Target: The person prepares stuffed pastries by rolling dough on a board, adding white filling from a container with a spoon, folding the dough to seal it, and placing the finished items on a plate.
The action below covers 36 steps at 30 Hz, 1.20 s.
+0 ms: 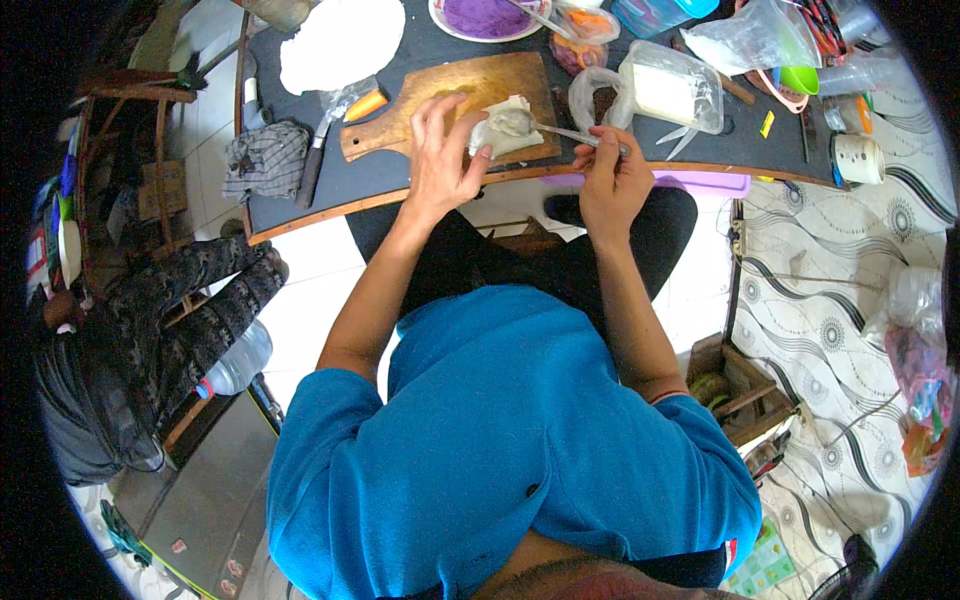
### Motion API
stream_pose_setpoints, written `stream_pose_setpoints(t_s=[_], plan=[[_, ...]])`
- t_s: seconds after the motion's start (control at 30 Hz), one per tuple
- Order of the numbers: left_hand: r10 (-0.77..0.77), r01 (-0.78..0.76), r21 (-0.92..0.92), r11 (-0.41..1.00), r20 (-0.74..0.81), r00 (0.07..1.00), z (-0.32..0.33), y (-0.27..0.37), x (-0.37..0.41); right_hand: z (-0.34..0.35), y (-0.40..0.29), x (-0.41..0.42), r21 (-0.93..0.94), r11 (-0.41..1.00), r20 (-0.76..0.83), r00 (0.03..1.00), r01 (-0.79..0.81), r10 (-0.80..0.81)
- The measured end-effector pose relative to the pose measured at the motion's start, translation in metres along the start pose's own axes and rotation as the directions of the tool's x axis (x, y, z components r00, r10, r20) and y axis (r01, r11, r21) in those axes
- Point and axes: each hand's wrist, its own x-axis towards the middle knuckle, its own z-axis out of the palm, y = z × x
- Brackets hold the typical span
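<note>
My right hand (616,180) grips the handle of a metal spoon (559,132). The spoon's bowl rests over a folded white wrapper or dough sheet (525,142) on a wooden cutting board (442,82). My left hand (446,154), fingers spread, lies at the left edge of that white piece; whether its fingertips pinch it, I cannot tell. A peeled-looking orange piece (366,106) and a dark-handled knife (313,165) lie left of the board. Right of the board are an open plastic bag (600,101) and a clear container of white contents (667,94).
Along the table's far side stand a white sheet-like round (345,45), a bowl of purple powder or mash (487,16) and bagged orange pieces (581,49). Scissors (679,141) lie near the front edge. A checked cloth (266,161) sits left. Another person (97,382) is at the left.
</note>
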Motion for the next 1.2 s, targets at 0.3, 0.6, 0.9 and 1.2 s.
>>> stream_pose_setpoints(t_s=[0.3, 0.6, 0.9, 1.2], plan=[[0.010, -0.011, 0.038, 0.999, 0.020, 1.000, 0.002, 0.000, -0.001, -0.005, -0.009, -0.003, -0.122, 0.983, -0.019, 0.990, 0.135, -0.138], [0.058, -0.061, 0.061, 0.996, 0.057, 0.997, 0.001, 0.002, -0.001, -0.006, -0.011, -0.004, -0.135, 0.977, -0.036, 0.984, 0.166, -0.173], [0.027, -0.027, 0.024, 0.999, 0.000, 1.000, 0.000, 0.003, 0.000, -0.010, -0.009, -0.004, -0.022, 0.992, -0.059, 0.991, 0.122, -0.123], [-0.022, 0.019, -0.053, 0.998, -0.053, 0.998, 0.001, -0.001, 0.004, -0.019, -0.005, 0.007, 0.303, 0.942, -0.106, 0.977, -0.145, 0.185]])
